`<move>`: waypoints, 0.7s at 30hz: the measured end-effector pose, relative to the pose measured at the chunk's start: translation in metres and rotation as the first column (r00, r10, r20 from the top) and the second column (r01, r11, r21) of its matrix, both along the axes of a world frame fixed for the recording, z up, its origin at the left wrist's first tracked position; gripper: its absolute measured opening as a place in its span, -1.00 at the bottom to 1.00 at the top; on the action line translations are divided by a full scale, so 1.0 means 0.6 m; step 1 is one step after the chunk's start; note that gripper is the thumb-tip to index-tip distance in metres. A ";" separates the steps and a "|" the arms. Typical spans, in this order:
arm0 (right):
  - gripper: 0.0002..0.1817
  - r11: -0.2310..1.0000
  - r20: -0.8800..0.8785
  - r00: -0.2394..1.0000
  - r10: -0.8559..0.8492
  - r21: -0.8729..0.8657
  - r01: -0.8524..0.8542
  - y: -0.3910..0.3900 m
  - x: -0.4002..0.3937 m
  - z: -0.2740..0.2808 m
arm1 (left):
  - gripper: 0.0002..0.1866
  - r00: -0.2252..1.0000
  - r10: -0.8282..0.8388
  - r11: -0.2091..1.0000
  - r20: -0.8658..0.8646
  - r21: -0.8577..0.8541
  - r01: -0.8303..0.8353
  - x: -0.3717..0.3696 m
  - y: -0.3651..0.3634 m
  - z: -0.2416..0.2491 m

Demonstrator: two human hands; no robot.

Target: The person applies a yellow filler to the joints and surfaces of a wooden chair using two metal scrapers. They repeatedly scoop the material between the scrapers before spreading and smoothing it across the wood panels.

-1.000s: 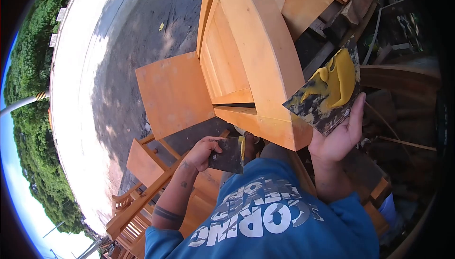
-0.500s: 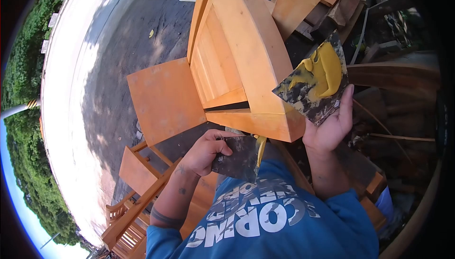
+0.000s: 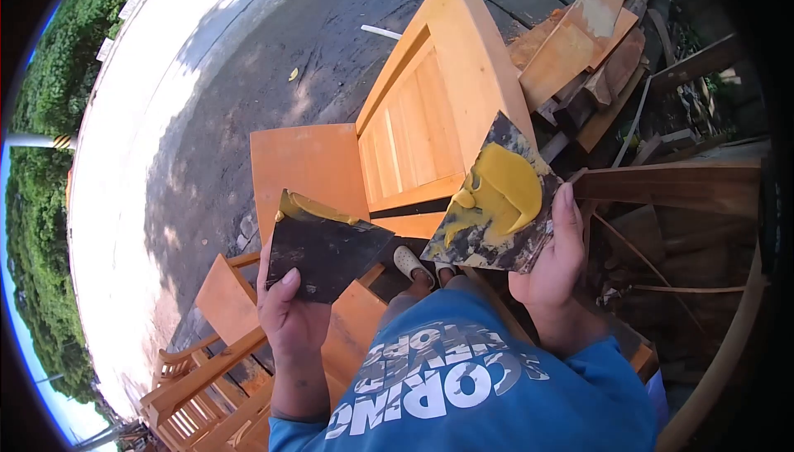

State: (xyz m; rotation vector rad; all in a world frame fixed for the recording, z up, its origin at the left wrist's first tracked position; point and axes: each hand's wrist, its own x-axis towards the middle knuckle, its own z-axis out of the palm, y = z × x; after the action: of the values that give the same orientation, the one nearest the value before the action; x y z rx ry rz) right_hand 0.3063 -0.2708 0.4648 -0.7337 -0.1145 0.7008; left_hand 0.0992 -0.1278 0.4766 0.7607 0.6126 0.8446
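In my left hand is a dark, flat square spreader, thumb on its face. Yellow putty lines its upper edge. My right hand grips a stained dark board by its lower right side, with a thick mound of yellow putty on its face. Both pieces are held up in front of my body, apart from each other. Just beyond them stands a wooden chair with a slatted back panel and a flat seat; the board hides part of its near end.
Scrap wood pieces are piled at the upper right. A dark wooden beam runs along the right side. More wooden furniture stands at lower left. My shoes show below the hands, and a paved road lies to the left.
The spreader has turned and moved left, its putty edge now facing up. The board has come lower and left, nearer the spreader. My view has shifted, so the chair sits lower and further right.
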 end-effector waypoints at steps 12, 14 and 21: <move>-0.56 0.933 -0.121 0.926 0.358 0.012 -0.359 0.082 -0.149 0.014 | -0.28 0.950 0.099 0.331 -0.296 0.910 0.250 -0.097 -0.046 0.017; -0.56 0.923 -0.079 0.920 0.384 0.011 -0.384 0.080 -0.129 0.012 | -0.24 0.928 0.171 0.273 -0.331 0.921 0.278 -0.077 -0.049 -0.005; -0.57 0.901 -0.122 0.894 0.431 -0.002 -0.434 0.072 -0.133 -0.003 | -0.19 0.725 0.368 0.238 -0.582 0.813 0.532 -0.112 -0.022 -0.046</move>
State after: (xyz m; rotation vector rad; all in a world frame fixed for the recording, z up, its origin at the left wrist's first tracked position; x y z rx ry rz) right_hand 0.2265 -0.2278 0.4628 -0.6988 -0.1621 1.1740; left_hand 0.0321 -0.1413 0.4488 2.4372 0.6200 0.7403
